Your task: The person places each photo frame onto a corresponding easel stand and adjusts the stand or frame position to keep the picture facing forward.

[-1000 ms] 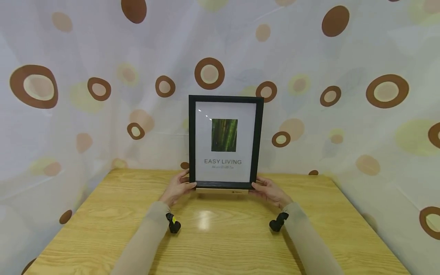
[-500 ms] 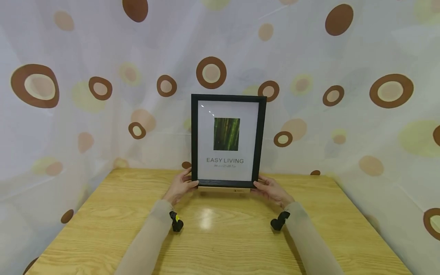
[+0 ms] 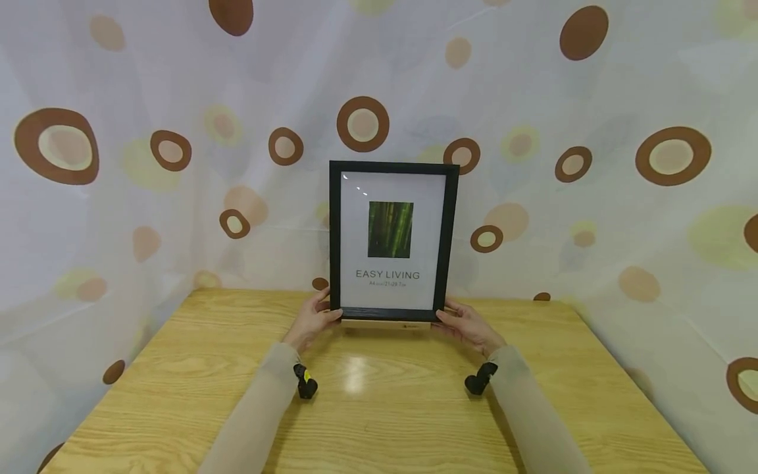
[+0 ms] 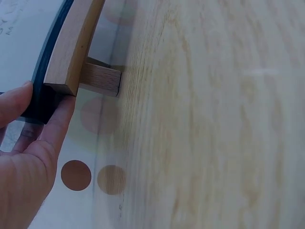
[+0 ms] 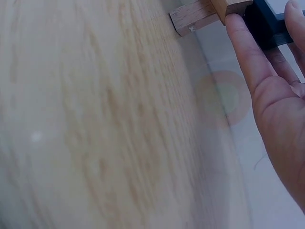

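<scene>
A black picture frame (image 3: 335,243) with a green bamboo print and the words "EASY LIVING" stands upright near the back of the table, on the ledge of a wooden stand (image 3: 385,324). My left hand (image 3: 309,320) grips its lower left corner, thumb on the front. At the lower right corner my right hand (image 3: 469,327) holds it the same way. The left wrist view shows the stand's ledge (image 4: 71,47) under the frame's edge, with a finger touching the ledge's end. A finger also touches the ledge (image 5: 233,7) in the right wrist view. The frame's back is hidden.
The light wooden table (image 3: 379,421) reaches back to a patterned curtain (image 3: 379,72) close behind the frame. More curtain hangs along the left and right sides. A short wooden foot (image 4: 101,78) of the stand meets the tabletop.
Both hands keep their hold on the frame's lower corners, and the frame stays in place on the stand. The whole head view has shifted slightly.
</scene>
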{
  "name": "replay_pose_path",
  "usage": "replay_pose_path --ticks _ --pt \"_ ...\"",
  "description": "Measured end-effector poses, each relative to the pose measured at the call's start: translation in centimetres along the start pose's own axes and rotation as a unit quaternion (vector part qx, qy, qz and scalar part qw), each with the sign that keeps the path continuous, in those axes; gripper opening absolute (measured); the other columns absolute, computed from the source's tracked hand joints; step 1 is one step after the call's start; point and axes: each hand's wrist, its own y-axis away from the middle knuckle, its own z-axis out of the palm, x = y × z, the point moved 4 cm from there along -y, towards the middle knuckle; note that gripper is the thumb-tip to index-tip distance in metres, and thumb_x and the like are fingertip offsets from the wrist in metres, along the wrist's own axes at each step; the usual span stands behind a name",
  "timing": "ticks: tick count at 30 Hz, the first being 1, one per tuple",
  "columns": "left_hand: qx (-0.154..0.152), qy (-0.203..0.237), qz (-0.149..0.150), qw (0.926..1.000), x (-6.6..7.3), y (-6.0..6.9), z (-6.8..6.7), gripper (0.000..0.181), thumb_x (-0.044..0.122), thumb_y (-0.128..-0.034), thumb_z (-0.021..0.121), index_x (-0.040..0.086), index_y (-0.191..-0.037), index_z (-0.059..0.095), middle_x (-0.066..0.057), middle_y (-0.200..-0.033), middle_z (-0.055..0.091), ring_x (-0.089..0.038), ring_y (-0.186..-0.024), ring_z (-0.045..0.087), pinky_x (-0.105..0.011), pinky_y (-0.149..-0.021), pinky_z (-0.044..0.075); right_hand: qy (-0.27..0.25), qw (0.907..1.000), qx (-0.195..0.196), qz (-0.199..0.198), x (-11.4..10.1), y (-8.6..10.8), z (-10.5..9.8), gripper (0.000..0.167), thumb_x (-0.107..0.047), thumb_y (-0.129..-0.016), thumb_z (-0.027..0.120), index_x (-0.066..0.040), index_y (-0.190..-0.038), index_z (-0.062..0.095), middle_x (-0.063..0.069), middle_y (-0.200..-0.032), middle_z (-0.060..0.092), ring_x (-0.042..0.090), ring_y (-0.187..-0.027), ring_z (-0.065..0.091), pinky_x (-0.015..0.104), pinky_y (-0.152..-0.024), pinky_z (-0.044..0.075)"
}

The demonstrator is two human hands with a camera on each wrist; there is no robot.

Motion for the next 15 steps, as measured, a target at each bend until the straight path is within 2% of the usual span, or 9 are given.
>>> replay_pose_path --ticks 4,11,13,15 --pt "0.003 0.001 0.002 1.0000 0.02 -0.06 -0.03 0.075 -0.008 -0.0927 0.059 0.008 -0.156 0.023 -0.027 -0.139 0.046 -0.031 -0.117 0.054 -0.043 -0.099 0.052 0.003 0.9999 0.010 0.004 0.00 -0.02 0.05 0.066 -0.005 -0.101 0.050 0.003 -0.155 0.012 -0.004 -0.119 0.066 0.011 -0.106 0.067 0.036 -0.100 0.049" --pt "0.009 0.002 0.007 0.9999 0.30 0.00 0.08 0.075 -0.008 -0.0923 0.059 0.008 -0.156 0.023 -0.028 -0.137 0.047 -0.030 -0.115 0.056 -0.043 -0.098 0.053 0.020 0.9997 0.014 -0.001 -0.14 -0.11 0.07 0.065 -0.007 -0.102 0.050 0.003 -0.155 0.014 -0.003 -0.120 0.066 0.010 -0.107 0.067 0.039 -0.102 0.046" --pt "0.011 -0.001 0.007 0.9999 0.30 0.05 0.09 0.074 -0.008 -0.0926 0.059 0.007 -0.156 0.023 -0.029 -0.136 0.048 -0.029 -0.113 0.057 -0.043 -0.098 0.053 0.029 0.9994 0.018 0.003 -0.14 -0.11 0.11 0.065 -0.007 -0.102 0.050 0.003 -0.155 0.014 0.000 -0.123 0.065 0.010 -0.107 0.067 0.038 -0.102 0.047" --pt "0.008 -0.001 0.006 1.0000 0.38 0.13 0.10 0.073 -0.007 -0.0935 0.058 0.007 -0.156 0.023 -0.029 -0.135 0.048 -0.029 -0.112 0.058 -0.044 -0.099 0.052 0.040 0.9989 0.024 0.006 -0.21 -0.13 0.28 0.065 -0.009 -0.102 0.051 0.003 -0.155 0.015 0.009 -0.133 0.060 0.010 -0.108 0.066 0.038 -0.102 0.047"
